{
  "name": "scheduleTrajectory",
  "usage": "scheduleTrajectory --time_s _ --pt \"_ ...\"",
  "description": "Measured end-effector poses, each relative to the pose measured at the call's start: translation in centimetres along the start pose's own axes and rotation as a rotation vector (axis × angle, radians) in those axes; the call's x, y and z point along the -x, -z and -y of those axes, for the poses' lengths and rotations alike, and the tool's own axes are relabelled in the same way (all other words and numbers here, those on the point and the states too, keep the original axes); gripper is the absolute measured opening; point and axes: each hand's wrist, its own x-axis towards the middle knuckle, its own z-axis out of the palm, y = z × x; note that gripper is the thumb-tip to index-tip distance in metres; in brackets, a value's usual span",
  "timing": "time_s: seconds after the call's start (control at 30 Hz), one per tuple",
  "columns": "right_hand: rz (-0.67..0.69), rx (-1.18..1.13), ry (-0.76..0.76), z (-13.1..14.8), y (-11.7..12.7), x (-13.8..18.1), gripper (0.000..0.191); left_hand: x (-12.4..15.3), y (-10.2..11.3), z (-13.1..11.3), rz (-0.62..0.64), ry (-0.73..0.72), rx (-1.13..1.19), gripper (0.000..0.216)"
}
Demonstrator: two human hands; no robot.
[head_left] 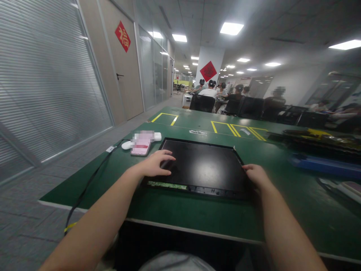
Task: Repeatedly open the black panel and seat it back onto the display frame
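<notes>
A flat black display panel [201, 163] lies on the green table in front of me, its dark screen upward and reflecting a ceiling light. Along its near edge a strip of green circuit board [167, 185] is exposed. My left hand [158, 163] reaches over the panel's left side, fingers and thumb spread apart above the screen; whether the fingertips touch it I cannot tell. At the right edge, my right hand [256, 174] grips the panel's rim, the thumb side on top and the other fingers mostly hidden.
A phone [141, 145] lies on a white object left of the panel, near a black cable [93, 180] hanging over the table edge. Beyond lie a small clear strip [198, 132] and yellow tape marks [221, 122]. Blue trays [324, 165] and dark parts sit right. People sit farther back.
</notes>
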Motion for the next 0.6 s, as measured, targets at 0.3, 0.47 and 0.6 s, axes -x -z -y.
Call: scheduleTrajectory --time_s 0.3,0.47,0.6 --pt "-0.016 -0.013 0.055 -0.6 -0.3 -0.5 0.030 0.8 0.7 -0.8 0.111 -0.027 0.037 0.065" --pt "-0.008 -0.006 0.020 -0.1 -0.2 -0.1 0.032 0.7 0.7 -0.8 0.105 -0.025 0.022 0.070" --pt "-0.016 -0.003 0.018 0.4 -0.1 0.1 0.033 0.4 0.6 -0.8 0.099 -0.059 -0.026 0.074"
